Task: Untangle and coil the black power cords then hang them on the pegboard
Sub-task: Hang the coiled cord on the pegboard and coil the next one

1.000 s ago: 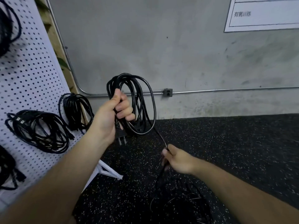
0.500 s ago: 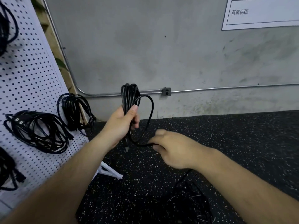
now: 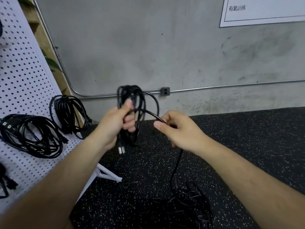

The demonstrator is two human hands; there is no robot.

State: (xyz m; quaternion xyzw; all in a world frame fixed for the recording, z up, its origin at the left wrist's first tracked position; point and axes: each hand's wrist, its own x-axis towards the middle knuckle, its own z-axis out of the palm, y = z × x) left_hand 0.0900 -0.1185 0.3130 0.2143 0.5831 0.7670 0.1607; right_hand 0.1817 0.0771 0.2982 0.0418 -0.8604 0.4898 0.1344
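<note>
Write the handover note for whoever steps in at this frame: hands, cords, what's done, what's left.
Left hand grips the coil wound so far; its plug hangs below the fist.
Right hand pinches the cord's loose run, which drops to the tangled pile on the floor.
Pegboard stands to the left with hung coils on it; others are cut off at the frame edge.
Done: several cords hung, this one partly coiled.
Left: wind in the loose run, hang the coil, then sort whatever the pile holds.

A conduit (image 3: 231, 87) with an outlet box (image 3: 165, 91) crosses the grey wall (image 3: 148, 47); a sign (image 3: 264, 10) hangs above the speckled floor (image 3: 247, 138).
</note>
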